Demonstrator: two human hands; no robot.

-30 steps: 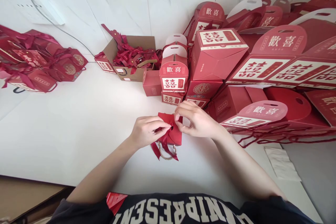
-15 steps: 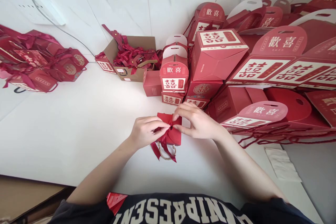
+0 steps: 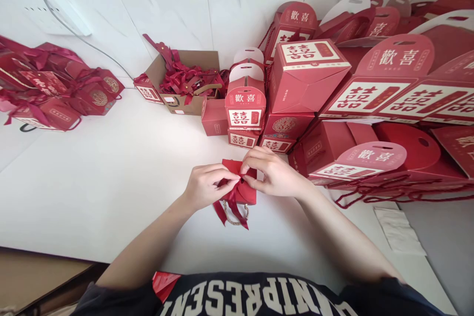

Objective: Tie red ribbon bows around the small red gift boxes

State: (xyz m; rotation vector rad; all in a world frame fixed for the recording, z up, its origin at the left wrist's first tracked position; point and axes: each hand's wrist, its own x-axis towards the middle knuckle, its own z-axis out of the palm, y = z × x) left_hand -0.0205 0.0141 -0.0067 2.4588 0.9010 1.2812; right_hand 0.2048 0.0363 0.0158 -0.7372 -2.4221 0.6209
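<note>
A small red box [image 3: 247,193] lies on the white table in front of me, a dark red ribbon [image 3: 232,203] across its top. Two ribbon tails and a twisted beige cord handle [image 3: 234,219] hang over its near edge. At the ribbon's knot, my left hand [image 3: 212,185] pinches the ribbon between thumb and fingertips. From the right, my right hand [image 3: 268,172] reaches over the box, its thumb and fingers bent around the knot on the ribbon. The fingertips of both hands almost meet and partly cover the knot.
Stacked red gift boxes [image 3: 311,76] fill the right side. Behind the small box stands a cardboard box [image 3: 190,106] of ribbons. More red boxes [image 3: 61,111] sit at the far left. White tissue [image 3: 399,229] lies at the right of the white table [image 3: 92,182].
My right hand has shifted slightly left, its fingers closer to the knot. My left hand has stayed at the ribbon, nearly still.
</note>
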